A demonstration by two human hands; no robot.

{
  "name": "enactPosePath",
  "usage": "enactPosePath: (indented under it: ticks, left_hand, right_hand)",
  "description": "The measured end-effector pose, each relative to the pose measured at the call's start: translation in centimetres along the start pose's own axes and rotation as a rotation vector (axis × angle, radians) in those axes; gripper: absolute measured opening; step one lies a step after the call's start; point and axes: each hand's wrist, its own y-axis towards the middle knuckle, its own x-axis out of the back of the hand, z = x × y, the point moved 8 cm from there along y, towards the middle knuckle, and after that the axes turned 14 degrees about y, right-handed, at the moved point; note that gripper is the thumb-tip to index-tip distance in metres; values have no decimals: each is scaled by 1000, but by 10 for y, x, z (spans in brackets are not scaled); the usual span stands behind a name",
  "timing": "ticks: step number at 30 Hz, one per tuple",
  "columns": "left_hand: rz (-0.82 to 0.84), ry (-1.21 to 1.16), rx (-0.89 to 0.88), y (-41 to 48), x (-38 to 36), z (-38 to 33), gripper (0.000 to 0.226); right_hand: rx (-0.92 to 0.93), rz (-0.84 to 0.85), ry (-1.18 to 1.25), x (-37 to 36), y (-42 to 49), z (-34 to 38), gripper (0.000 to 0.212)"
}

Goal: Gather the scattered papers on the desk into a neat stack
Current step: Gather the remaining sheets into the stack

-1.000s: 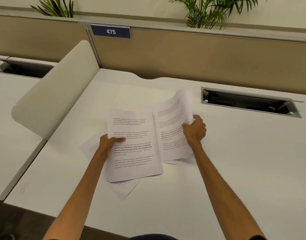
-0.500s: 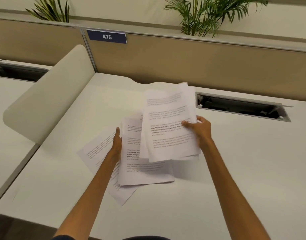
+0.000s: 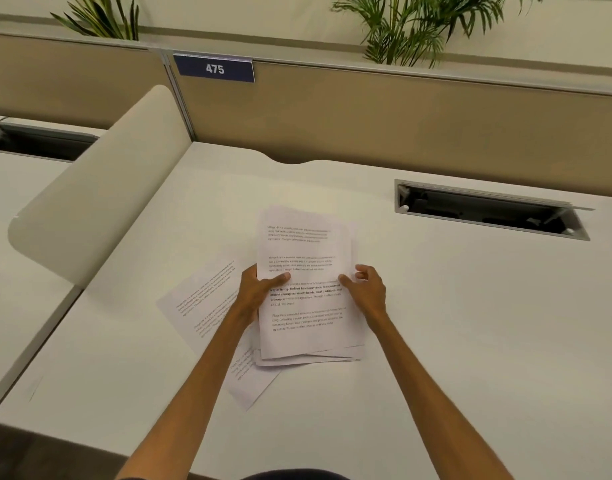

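Observation:
A stack of printed white papers (image 3: 303,258) lies in the middle of the white desk (image 3: 471,323), its edges only roughly lined up. My left hand (image 3: 256,292) grips the stack's left edge with the thumb on top. My right hand (image 3: 365,291) holds the right edge, thumb on the top sheet, fingers curled beside it. One loose sheet (image 3: 202,303) lies askew under and to the left of the stack, its lower corner sticking out near my left forearm.
A cream curved divider (image 3: 100,209) stands at the desk's left side. An open cable tray slot (image 3: 488,211) sits at the back right. A tan partition with a "475" sign (image 3: 214,68) and plants runs along the back.
My right hand has carried the sheets it held leftward and laid them on the pile by my left hand. Both hands now hold one combined stack.

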Motion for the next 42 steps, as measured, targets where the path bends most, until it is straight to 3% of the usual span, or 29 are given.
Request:
enactPosePath:
  ticks: [3,7,12,17,22,28,36,42]
  left_hand:
    - [66,13,-82,-4,1,-32,44]
    - [38,48,-239,-15,1,-93,44]
    - [-78,34,-432,-33,4,-166,33]
    - [-185,71,-556,-45,-2,-199,42]
    - [-173,74,-501,-35,-1,-181,42]
    - [-86,81,-347,-34,-23,-104,52]
    - [-128,11,-344,-27,-11,-113,37]
    - [-161,34,-312,-33,-22,-84,28]
  right_hand:
    - [-173,165,391,0,2,16,69]
    - [26,400,544,2,-10,81,46]
    - [264,396,496,18,-29,146,37]
    - [336,352,388,19,-38,161,39]
    - [355,334,374,21,-37,143,32]
    - [187,292,350,8,-38,67,39]
    - [234,252,390,17,-29,80,26]
    - [170,251,361,8,-28,59,30]
